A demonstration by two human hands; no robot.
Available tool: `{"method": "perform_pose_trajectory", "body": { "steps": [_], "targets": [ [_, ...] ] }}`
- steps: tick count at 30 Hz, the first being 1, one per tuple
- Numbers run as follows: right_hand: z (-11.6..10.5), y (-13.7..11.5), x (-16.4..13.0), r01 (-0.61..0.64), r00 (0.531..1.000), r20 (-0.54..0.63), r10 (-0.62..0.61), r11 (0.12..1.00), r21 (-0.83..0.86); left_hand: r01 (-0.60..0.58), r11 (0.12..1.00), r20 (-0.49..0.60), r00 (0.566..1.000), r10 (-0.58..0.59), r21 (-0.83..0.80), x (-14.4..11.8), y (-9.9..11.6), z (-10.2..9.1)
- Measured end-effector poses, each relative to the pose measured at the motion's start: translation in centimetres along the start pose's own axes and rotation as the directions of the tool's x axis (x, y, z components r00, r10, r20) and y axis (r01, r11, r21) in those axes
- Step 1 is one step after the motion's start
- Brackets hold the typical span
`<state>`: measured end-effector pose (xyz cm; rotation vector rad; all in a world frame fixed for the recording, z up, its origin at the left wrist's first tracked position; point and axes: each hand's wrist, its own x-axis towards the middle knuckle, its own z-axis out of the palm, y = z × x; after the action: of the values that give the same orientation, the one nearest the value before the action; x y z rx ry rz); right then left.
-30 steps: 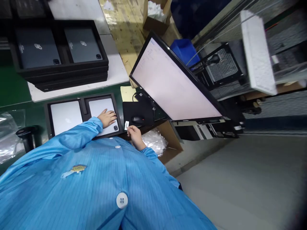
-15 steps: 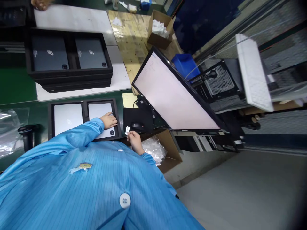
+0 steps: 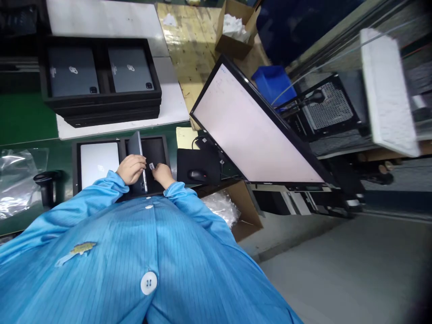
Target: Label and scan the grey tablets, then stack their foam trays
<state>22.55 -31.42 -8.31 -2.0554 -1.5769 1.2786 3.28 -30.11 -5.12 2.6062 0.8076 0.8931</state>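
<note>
We note the left hand [image 3: 131,168] closed round a grey tablet [image 3: 137,157], tilted up on edge out of the right compartment of the black tray [image 3: 74,167]; the right hand [image 3: 163,173] pinches a small white label [image 3: 151,166] just beside that tablet; a second tablet [image 3: 97,163] lies flat in the tray's left compartment; right of the tray sits a mouse [image 3: 197,174]; beyond the tray, stacked trays [image 3: 101,103].
</note>
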Motion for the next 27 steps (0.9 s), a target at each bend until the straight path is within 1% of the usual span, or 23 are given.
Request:
{"method": "perform_pose_trajectory", "body": {
  "steps": [2, 4, 5, 7, 8, 9, 10, 11, 12, 13, 14, 15, 16, 17, 18, 19, 20, 21, 22, 23, 25, 27],
  "targets": [
    [-0.6, 0.3, -0.3, 0.050, 0.996, -0.070, -0.062, 0.986, -0.159, 0.038, 0.999, 0.066, 0.997, -0.038, 0.000, -0.1, 0.4, 0.5],
    [-1.8, 1.3, -1.0, 0.070, 0.986, -0.134, -0.099, 0.977, -0.203, 0.088, 0.996, 0.185, 0.979, -0.086, -0.003, -0.2, 0.8, 1.3],
    [-2.6, 2.0, -1.5, 0.080, 0.979, -0.172, -0.113, 0.979, -0.185, 0.117, 0.993, 0.252, 0.961, -0.113, -0.004, -0.4, 1.1, 1.6],
    [-4.2, 3.9, -2.7, 0.105, 0.959, -0.253, -0.130, 0.988, -0.110, 0.192, 0.981, 0.373, 0.910, -0.180, 0.006, -1.3, 1.7, 1.8],
    [-4.9, 4.9, -3.3, 0.117, 0.949, -0.285, -0.133, 0.991, -0.072, 0.241, 0.970, 0.412, 0.882, -0.229, 0.025, -2.1, 2.0, 1.5],
    [-5.3, 6.0, -3.9, 0.125, 0.944, -0.302, -0.131, 0.991, -0.040, 0.298, 0.953, 0.427, 0.856, -0.293, 0.056, -3.2, 2.3, 1.1],
    [-5.5, 7.0, -4.5, 0.128, 0.944, -0.306, -0.125, 0.992, -0.011, 0.365, 0.926, 0.411, 0.832, -0.373, 0.100, -4.6, 2.5, 0.3],
    [-5.3, 7.9, -5.2, 0.125, 0.948, -0.297, -0.114, 0.992, 0.016, 0.442, 0.884, 0.358, 0.809, -0.466, 0.154, -6.3, 2.8, -0.6],
    [-4.9, 8.6, -5.8, 0.119, 0.956, -0.274, -0.103, 0.992, 0.039, 0.526, 0.825, 0.271, 0.779, -0.565, 0.208, -8.1, 3.1, -1.6],
    [-4.3, 9.1, -6.4, 0.110, 0.966, -0.241, -0.093, 0.992, 0.057, 0.616, 0.746, 0.156, 0.735, -0.660, 0.253, -10.0, 3.4, -2.6],
    [-3.5, 9.5, -6.9, 0.100, 0.976, -0.201, -0.085, 0.993, 0.063, 0.705, 0.652, 0.036, 0.671, -0.741, 0.280, -11.9, 3.7, -3.6],
    [-2.7, 9.7, -7.3, 0.090, 0.984, -0.157, -0.080, 0.994, 0.056, 0.789, 0.546, -0.074, 0.585, -0.808, 0.281, -13.7, 4.0, -4.4],
    [-1.9, 9.7, -7.6, 0.079, 0.990, -0.123, -0.074, 0.996, 0.037, 0.865, 0.430, -0.154, 0.476, -0.866, 0.257, -15.3, 4.2, -5.1],
    [-1.2, 9.6, -7.7, 0.061, 0.993, -0.104, -0.060, 0.998, 0.008, 0.929, 0.302, -0.194, 0.343, -0.919, 0.212, -16.6, 4.4, -5.6],
    [-0.7, 9.4, -7.7, 0.035, 0.994, -0.101, -0.037, 0.999, -0.029, 0.973, 0.167, -0.192, 0.197, -0.961, 0.159, -17.6, 4.5, -5.9],
    [-0.4, 9.2, -7.6, 0.002, 0.994, -0.109, -0.010, 0.997, -0.071, 0.993, 0.039, -0.155, 0.056, -0.986, 0.110, -18.3, 4.5, -6.2],
    [-0.3, 8.9, -7.4, -0.030, 0.992, -0.122, 0.015, 0.993, -0.114, 0.994, -0.071, -0.101, -0.063, -0.993, 0.079, -18.6, 4.4, -6.4],
    [-0.3, 8.6, -7.2, -0.055, 0.990, -0.136, 0.034, 0.987, -0.154, 0.985, -0.156, -0.051, -0.152, -0.987, 0.068, -18.7, 4.2, -6.5],
    [-0.4, 8.4, -7.0, -0.068, 0.989, -0.143, 0.041, 0.980, -0.188, 0.975, -0.208, -0.019, -0.207, -0.978, 0.074, -18.6, 4.1, -6.7],
    [-0.5, 8.3, -6.8, -0.065, 0.989, -0.142, 0.034, 0.975, -0.214, 0.969, -0.233, -0.008, -0.233, -0.972, 0.085, -18.4, 4.0, -6.8],
    [-0.7, 8.2, -6.5, -0.036, 0.991, -0.134, 0.003, 0.969, -0.244, 0.964, -0.249, -0.017, -0.249, -0.968, 0.090, -18.1, 3.8, -6.8],
    [-0.8, 8.4, -6.4, -0.017, 0.992, -0.126, -0.016, 0.967, -0.255, 0.966, -0.252, -0.019, -0.251, -0.968, 0.058, -18.1, 3.8, -6.7]
  ]
}}
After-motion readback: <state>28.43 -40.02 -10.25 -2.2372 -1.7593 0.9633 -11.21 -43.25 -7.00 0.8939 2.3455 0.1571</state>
